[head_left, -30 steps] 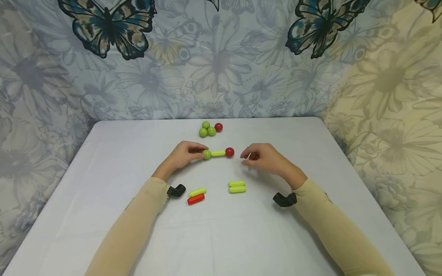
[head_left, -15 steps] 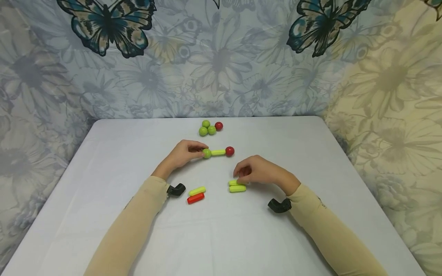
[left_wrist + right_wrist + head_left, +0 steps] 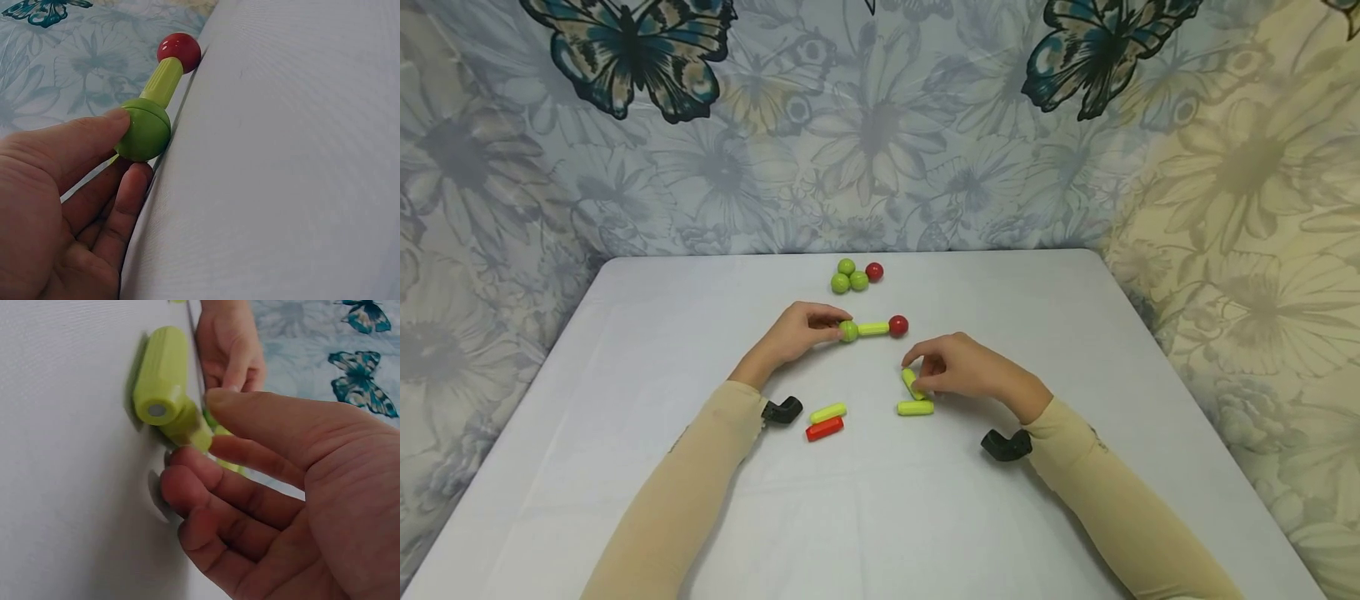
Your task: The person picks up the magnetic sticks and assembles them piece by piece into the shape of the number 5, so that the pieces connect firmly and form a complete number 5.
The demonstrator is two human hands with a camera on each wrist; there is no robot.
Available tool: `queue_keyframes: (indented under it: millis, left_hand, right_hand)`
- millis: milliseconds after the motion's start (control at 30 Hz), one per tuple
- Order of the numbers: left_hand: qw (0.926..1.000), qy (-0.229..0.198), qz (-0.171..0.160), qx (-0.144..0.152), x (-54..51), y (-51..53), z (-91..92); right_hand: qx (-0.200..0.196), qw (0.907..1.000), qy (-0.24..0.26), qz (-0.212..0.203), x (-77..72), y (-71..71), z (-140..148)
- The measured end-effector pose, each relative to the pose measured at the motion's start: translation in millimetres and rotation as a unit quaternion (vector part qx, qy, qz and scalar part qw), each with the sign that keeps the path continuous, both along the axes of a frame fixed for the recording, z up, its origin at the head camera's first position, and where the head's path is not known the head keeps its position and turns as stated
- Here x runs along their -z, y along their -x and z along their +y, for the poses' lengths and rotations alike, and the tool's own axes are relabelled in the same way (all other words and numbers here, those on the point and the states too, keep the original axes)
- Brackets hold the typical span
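Observation:
My left hand (image 3: pixel 799 335) pinches a green ball (image 3: pixel 147 131) between thumb and fingers. Joined to that ball is a yellow-green ribbed rod (image 3: pixel 163 81), with a red ball (image 3: pixel 179 52) at its far end. Nearer the middle of the table, my right hand (image 3: pixel 968 368) pinches a second yellow-green rod (image 3: pixel 911 382), which stands at a slant to the one beside it. That neighbouring yellow-green rod (image 3: pixel 160 372) lies flat and shows a grey disc in its end. The right fingers partly cover the pinched rod, which is blurred in the right wrist view.
Three green balls (image 3: pixel 847 278) and another red ball (image 3: pixel 874 272) sit together at the back of the white table (image 3: pixel 700 292). To the front left lie a yellow-green rod (image 3: pixel 828 412) and a red rod (image 3: pixel 825 429), side by side. A patterned cloth (image 3: pixel 880 150) hangs behind.
My right hand has come from beside the red ball down to the paired rods. The back rod of the pair has turned from level to slanted. My left hand holds still.

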State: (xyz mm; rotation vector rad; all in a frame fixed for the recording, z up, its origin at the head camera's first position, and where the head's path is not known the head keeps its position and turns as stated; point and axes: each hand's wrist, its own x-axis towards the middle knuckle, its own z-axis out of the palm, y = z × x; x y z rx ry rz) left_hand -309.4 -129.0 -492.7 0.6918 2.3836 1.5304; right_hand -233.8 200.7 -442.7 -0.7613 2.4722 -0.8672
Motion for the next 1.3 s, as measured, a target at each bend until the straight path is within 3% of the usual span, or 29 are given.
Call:
queue_keyframes:
  millis: [400,633,867,1300]
  left_hand:
    - [1.0000,-0.002,0.003,0.000,0.8,1.1,-0.9]
    - [1.0000,0.002,0.003,-0.001,0.9,0.9,-1.0]
    - [1.0000,0.001,-0.001,0.000,-0.2,-0.3,-0.1]
    - [1.0000,0.006,-0.006,-0.002,-3.2,-1.5,1.2]
  right_hand:
    - [-0.021,0.9993,-0.020,-0.022,-13.6,-1.8,2]
    - [-0.018,0.9995,-0.022,-0.014,-11.0,-1.3,0]
    - [-0.015,0.9994,-0.021,0.021,-3.9,-0.9,-2]
    - [0.000,0.9962,0.026,0.083,0.3,0.9,-7]
